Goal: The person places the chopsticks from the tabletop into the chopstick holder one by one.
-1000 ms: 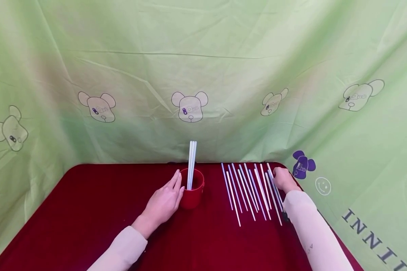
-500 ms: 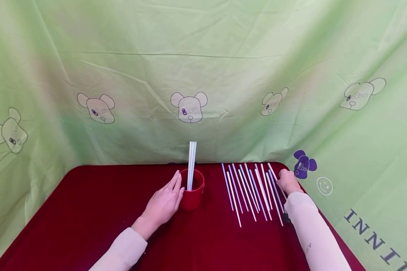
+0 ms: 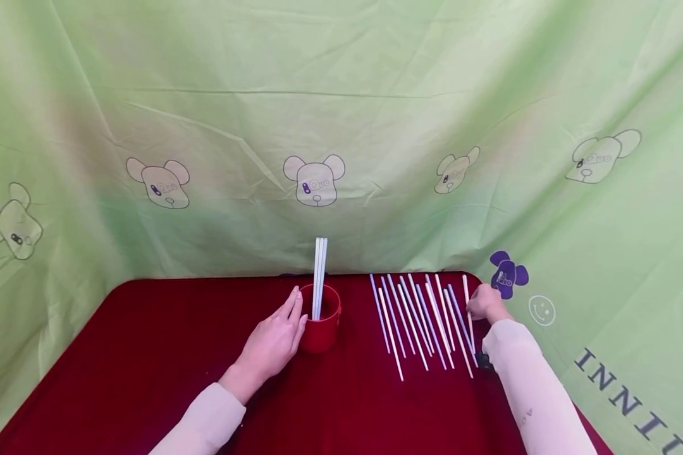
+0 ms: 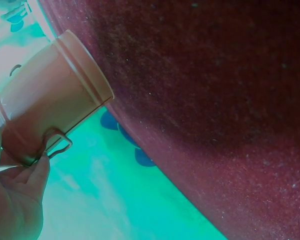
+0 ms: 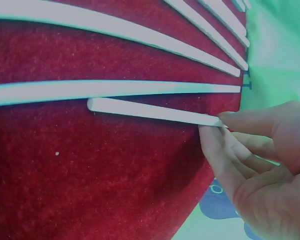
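Note:
On the red-covered table stands a red cup point(image 3: 319, 338) with several pale chopsticks point(image 3: 321, 272) upright in it. My left hand point(image 3: 273, 338) rests against the cup's left side, fingers straight and thumb toward me; in the left wrist view its fingertips touch the cup near a small wire handle point(image 4: 60, 142). At the right, my right hand point(image 3: 488, 303) pinches a white chopstick point(image 5: 150, 111) between thumb and fingers near one end. The held chopstick lies close over the cloth beside a row of white and light-blue chopsticks point(image 3: 390, 335).
A pale green curtain point(image 3: 319, 95) with printed bear heads hangs right behind the table's far edge and along both sides. The table's right edge point(image 3: 569, 392) runs under my right forearm. Red cloth point(image 3: 148, 354) stretches to the left of the cup.
My right hand has moved slightly right, drawing the end white chopstick away from the row and turning it more upright in the view. My left hand and the cup have stayed put.

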Demonstrator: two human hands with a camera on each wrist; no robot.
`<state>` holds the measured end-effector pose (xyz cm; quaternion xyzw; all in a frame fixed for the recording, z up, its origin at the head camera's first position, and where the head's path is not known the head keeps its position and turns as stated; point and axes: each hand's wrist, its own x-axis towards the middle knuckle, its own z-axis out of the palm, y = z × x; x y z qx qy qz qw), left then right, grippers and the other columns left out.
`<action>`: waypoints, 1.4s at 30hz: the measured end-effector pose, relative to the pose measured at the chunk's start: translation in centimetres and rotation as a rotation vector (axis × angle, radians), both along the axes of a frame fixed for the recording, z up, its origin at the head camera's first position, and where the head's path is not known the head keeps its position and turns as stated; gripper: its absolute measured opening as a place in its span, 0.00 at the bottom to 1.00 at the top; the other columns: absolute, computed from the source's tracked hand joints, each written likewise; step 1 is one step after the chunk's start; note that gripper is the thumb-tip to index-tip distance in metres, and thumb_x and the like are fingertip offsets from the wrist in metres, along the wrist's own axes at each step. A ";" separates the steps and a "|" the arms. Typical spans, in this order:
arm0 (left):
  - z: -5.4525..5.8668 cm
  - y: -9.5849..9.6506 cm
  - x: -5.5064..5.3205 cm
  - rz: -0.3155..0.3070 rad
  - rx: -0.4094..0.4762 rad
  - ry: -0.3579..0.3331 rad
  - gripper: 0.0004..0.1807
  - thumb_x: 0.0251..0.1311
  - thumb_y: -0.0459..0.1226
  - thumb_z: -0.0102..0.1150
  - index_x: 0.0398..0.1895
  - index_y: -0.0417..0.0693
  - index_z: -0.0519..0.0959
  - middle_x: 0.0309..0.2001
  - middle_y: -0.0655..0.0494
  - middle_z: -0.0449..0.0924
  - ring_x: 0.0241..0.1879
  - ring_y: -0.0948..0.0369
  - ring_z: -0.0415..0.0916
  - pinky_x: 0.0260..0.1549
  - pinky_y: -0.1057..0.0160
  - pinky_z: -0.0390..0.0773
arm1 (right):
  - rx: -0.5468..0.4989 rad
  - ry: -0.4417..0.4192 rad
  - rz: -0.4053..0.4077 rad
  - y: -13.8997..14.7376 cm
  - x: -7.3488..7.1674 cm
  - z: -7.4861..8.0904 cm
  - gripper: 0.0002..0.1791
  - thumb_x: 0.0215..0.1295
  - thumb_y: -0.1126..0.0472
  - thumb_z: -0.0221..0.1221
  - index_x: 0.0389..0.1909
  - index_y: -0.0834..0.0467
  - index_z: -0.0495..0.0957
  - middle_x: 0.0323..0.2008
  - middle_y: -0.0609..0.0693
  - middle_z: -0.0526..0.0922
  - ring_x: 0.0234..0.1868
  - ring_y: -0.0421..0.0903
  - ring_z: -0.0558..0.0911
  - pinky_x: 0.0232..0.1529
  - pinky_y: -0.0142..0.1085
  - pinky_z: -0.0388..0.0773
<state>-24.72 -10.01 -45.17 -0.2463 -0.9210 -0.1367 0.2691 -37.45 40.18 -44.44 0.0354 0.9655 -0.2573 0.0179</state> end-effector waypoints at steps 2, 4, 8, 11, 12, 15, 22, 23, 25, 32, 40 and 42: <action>-0.1 0.1 0.0 -0.003 0.004 0.006 0.28 0.76 0.40 0.54 0.71 0.30 0.69 0.73 0.36 0.67 0.63 0.48 0.77 0.48 0.53 0.85 | -0.072 -0.015 -0.007 0.2 0.2 0.1 0.06 0.48 0.75 0.59 0.27 0.74 0.83 0.18 0.55 0.84 0.16 0.43 0.84 0.26 0.36 0.86; -0.2 0.2 0.1 -0.009 0.007 0.013 0.28 0.76 0.40 0.53 0.70 0.29 0.69 0.72 0.36 0.67 0.63 0.48 0.78 0.47 0.53 0.85 | -0.150 -0.016 -0.016 0.5 0.5 0.3 0.07 0.48 0.76 0.59 0.29 0.76 0.82 0.17 0.54 0.83 0.16 0.43 0.84 0.25 0.36 0.86; -0.3 0.3 0.1 -0.015 0.007 0.030 0.27 0.76 0.40 0.53 0.70 0.29 0.70 0.72 0.35 0.67 0.62 0.47 0.78 0.46 0.54 0.85 | -0.251 -0.003 -0.002 0.9 0.9 1.3 0.07 0.49 0.77 0.58 0.30 0.78 0.79 0.16 0.52 0.82 0.17 0.43 0.84 0.25 0.35 0.86; -0.3 0.2 0.1 -0.011 0.005 0.038 0.27 0.75 0.39 0.54 0.69 0.29 0.70 0.72 0.35 0.68 0.62 0.47 0.78 0.46 0.54 0.86 | -0.309 -0.009 0.029 0.7 1.3 2.5 0.07 0.54 0.77 0.56 0.32 0.80 0.78 0.17 0.52 0.81 0.18 0.42 0.83 0.27 0.37 0.87; -0.3 0.1 0.1 -0.009 0.005 0.040 0.27 0.75 0.39 0.54 0.69 0.29 0.70 0.72 0.35 0.68 0.62 0.47 0.79 0.45 0.54 0.86 | -0.316 -0.006 0.032 0.6 1.3 3.0 0.08 0.57 0.76 0.56 0.33 0.81 0.77 0.17 0.51 0.81 0.19 0.41 0.83 0.28 0.37 0.87; -0.1 -0.1 0.2 -0.006 0.005 0.041 0.27 0.75 0.39 0.54 0.69 0.29 0.70 0.72 0.36 0.68 0.62 0.48 0.79 0.45 0.54 0.86 | -0.368 0.007 0.043 -0.2 1.4 4.2 0.12 0.64 0.75 0.55 0.41 0.84 0.75 0.19 0.53 0.83 0.19 0.42 0.84 0.30 0.39 0.88; -0.1 -0.2 0.0 -0.008 0.005 0.032 0.28 0.75 0.39 0.54 0.70 0.29 0.70 0.72 0.35 0.67 0.62 0.47 0.78 0.46 0.54 0.86 | -0.477 0.055 0.080 -3.6 1.6 6.5 0.16 0.74 0.72 0.53 0.50 0.85 0.70 0.26 0.61 0.86 0.23 0.46 0.88 0.34 0.43 0.88; -0.1 -0.2 0.0 -0.009 0.006 0.030 0.28 0.75 0.39 0.54 0.70 0.29 0.70 0.72 0.35 0.67 0.62 0.47 0.78 0.46 0.53 0.85 | -0.487 0.064 0.089 -4.1 1.7 6.7 0.16 0.74 0.72 0.53 0.51 0.85 0.70 0.27 0.61 0.86 0.24 0.47 0.88 0.34 0.42 0.88; -0.2 -0.1 0.0 -0.011 0.008 0.027 0.28 0.75 0.39 0.55 0.69 0.28 0.70 0.71 0.34 0.68 0.62 0.47 0.78 0.47 0.53 0.85 | -0.499 0.086 0.104 -5.2 1.6 7.0 0.16 0.73 0.72 0.54 0.51 0.84 0.71 0.29 0.60 0.87 0.26 0.46 0.88 0.37 0.44 0.88; 0.0 -0.1 0.1 -0.016 0.016 0.018 0.27 0.76 0.40 0.53 0.70 0.29 0.70 0.72 0.35 0.67 0.63 0.47 0.78 0.46 0.53 0.85 | -0.546 0.188 0.123 -8.6 1.7 8.6 0.23 0.70 0.74 0.57 0.61 0.80 0.66 0.47 0.72 0.80 0.32 0.48 0.88 0.39 0.42 0.88; 0.1 -0.1 0.0 -0.018 0.011 0.039 0.27 0.75 0.39 0.54 0.70 0.29 0.70 0.71 0.35 0.68 0.62 0.47 0.78 0.45 0.54 0.86 | -0.584 0.252 0.180 -11.4 2.1 10.1 0.26 0.69 0.76 0.56 0.64 0.80 0.62 0.47 0.69 0.75 0.32 0.45 0.86 0.39 0.41 0.88; 0.1 -0.1 -0.1 -0.016 0.010 0.040 0.27 0.75 0.39 0.54 0.70 0.29 0.70 0.71 0.35 0.68 0.62 0.48 0.78 0.45 0.54 0.86 | -0.590 0.252 0.194 -12.0 2.2 10.3 0.25 0.69 0.76 0.56 0.64 0.80 0.62 0.47 0.68 0.75 0.33 0.46 0.87 0.39 0.40 0.88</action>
